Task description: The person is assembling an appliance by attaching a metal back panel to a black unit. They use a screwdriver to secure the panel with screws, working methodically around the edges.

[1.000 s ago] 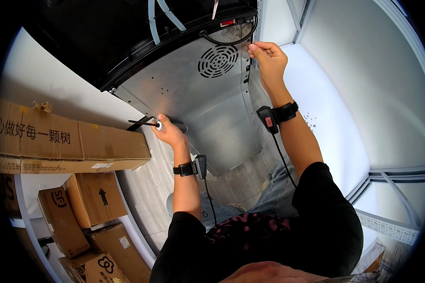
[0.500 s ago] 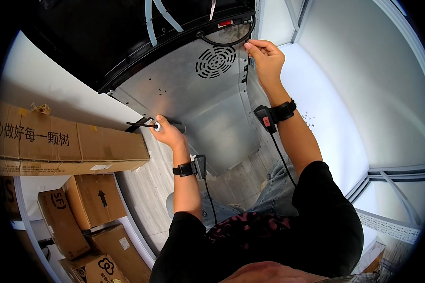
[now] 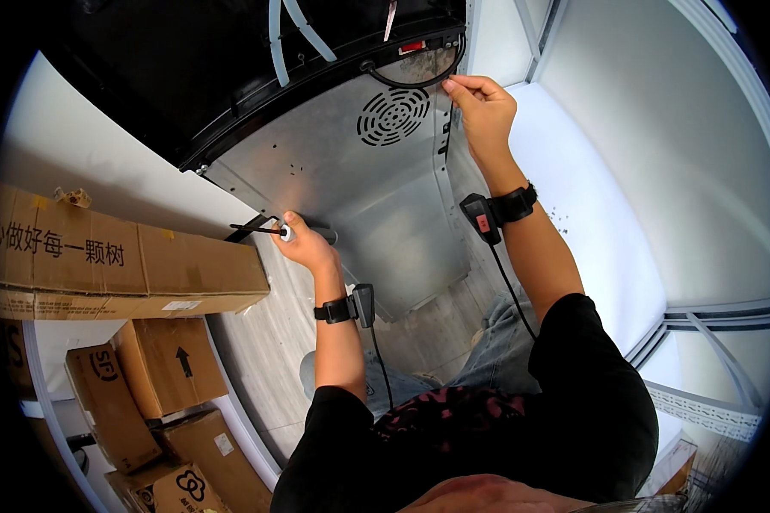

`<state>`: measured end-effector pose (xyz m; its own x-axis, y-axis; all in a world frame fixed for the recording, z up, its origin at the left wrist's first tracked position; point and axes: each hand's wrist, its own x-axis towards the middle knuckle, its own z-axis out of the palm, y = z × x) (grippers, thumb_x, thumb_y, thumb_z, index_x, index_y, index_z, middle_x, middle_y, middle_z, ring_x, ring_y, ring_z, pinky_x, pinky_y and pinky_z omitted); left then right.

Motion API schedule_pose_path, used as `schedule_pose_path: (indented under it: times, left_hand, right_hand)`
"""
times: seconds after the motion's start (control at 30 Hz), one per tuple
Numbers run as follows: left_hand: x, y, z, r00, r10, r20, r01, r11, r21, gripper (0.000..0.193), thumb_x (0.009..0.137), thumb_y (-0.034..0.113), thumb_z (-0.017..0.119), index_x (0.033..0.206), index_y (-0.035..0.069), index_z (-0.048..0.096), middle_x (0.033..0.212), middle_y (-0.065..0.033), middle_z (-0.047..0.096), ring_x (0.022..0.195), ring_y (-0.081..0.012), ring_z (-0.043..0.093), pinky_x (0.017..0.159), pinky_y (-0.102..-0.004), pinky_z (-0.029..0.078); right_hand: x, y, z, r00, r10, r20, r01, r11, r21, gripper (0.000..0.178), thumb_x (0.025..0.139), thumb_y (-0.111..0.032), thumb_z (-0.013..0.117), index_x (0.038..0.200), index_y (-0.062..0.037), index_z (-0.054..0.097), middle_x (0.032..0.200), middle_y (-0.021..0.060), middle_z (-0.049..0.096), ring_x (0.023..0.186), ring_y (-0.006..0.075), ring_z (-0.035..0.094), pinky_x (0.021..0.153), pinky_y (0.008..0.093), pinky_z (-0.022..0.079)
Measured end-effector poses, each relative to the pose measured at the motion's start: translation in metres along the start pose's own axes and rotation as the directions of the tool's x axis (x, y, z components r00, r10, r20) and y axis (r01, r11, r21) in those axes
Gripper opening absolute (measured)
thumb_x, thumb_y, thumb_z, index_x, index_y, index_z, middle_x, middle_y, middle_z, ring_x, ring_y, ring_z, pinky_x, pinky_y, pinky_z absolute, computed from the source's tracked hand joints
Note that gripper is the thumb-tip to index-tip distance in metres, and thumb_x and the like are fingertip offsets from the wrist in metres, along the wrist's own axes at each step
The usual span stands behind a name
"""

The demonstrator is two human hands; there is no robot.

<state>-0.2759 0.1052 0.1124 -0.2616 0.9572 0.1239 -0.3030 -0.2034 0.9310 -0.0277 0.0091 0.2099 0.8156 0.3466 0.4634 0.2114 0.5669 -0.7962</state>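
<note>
Blk-shaft screwdriver in L fingers

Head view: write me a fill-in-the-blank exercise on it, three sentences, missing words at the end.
1. The left hand holds a screwdriver whose shaft is coloured ____.
2. The switch above the round vent in the metal panel is coloured ____.
3. The switch is nearer to the right hand than to the ____ hand.

Missing words: black; red; left.
</note>
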Motion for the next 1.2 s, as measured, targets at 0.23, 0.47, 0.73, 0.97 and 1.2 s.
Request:
schedule_pose_path:
  times: [0.23,0.47,0.73,0.97,1.2]
  left_hand:
    - [-0.002,0.004,0.001,1.0,-0.024,0.005,0.024,1.0,-0.002,0.036,0.092,0.027,0.058,0.111,0.001,0.043,0.1,-0.0087,0.054,0.088,-0.0162,0.051,0.077,-0.0296,0.045]
    - [-0.001,0.001,-0.002,1.0,-0.024,0.004,0.024,0.999,-0.022,0.042,0.091,0.027,0.059,0.118,0.0,0.042,0.098,-0.0088,0.055,0.086,-0.0157,0.053,0.074,-0.0286,0.046]
    - [-0.002,0.002,-0.001,1.0,-0.017,0.007,0.017,1.0,-0.002,0.038,0.092,0.027,0.058,0.115,0.001,0.042,0.101,-0.0094,0.055,0.089,-0.0164,0.052,0.078,-0.0296,0.045]
    - [-0.003,0.004,0.0,0.999,-0.039,-0.004,0.039,0.999,0.003,0.039,0.092,0.025,0.059,0.117,0.0,0.042,0.099,-0.0095,0.055,0.087,-0.0158,0.054,0.076,-0.0286,0.046]
    - [-0.003,0.003,0.001,0.999,-0.034,-0.014,0.034,0.999,0.003,0.035,0.092,0.025,0.059,0.113,0.001,0.044,0.097,-0.0081,0.056,0.086,-0.0151,0.053,0.075,-0.0281,0.046]
  right_hand:
    - [0.004,0.0,-0.002,0.996,-0.09,0.029,0.093,0.989,-0.114,0.011,0.076,0.003,0.071,0.083,0.0029,0.063,0.077,0.0051,0.064,0.068,0.0076,0.058,0.062,0.018,0.045]
    - [0.013,-0.006,-0.01,0.972,0.186,0.147,-0.199,0.977,0.081,0.015,0.077,0.001,0.07,0.087,0.0005,0.059,0.082,0.0063,0.065,0.075,0.0093,0.059,0.068,0.021,0.048]
    - [0.029,0.0,-0.018,0.907,0.337,0.251,-0.366,0.927,0.079,0.021,0.076,-0.003,0.073,0.089,-0.0037,0.057,0.078,0.0023,0.062,0.066,0.0061,0.052,0.057,0.0199,0.041]
    - [0.025,0.011,-0.021,0.932,0.233,0.279,-0.265,0.961,0.082,0.022,0.077,-0.003,0.073,0.09,-0.0043,0.056,0.077,-0.0001,0.059,0.067,0.0049,0.051,0.058,0.0182,0.04]
    - [0.02,0.013,-0.016,0.943,0.141,0.3,-0.214,0.95,0.227,0.02,0.081,0.001,0.066,0.095,-0.0026,0.053,0.077,-0.0018,0.056,0.07,0.0048,0.05,0.065,0.0182,0.042]
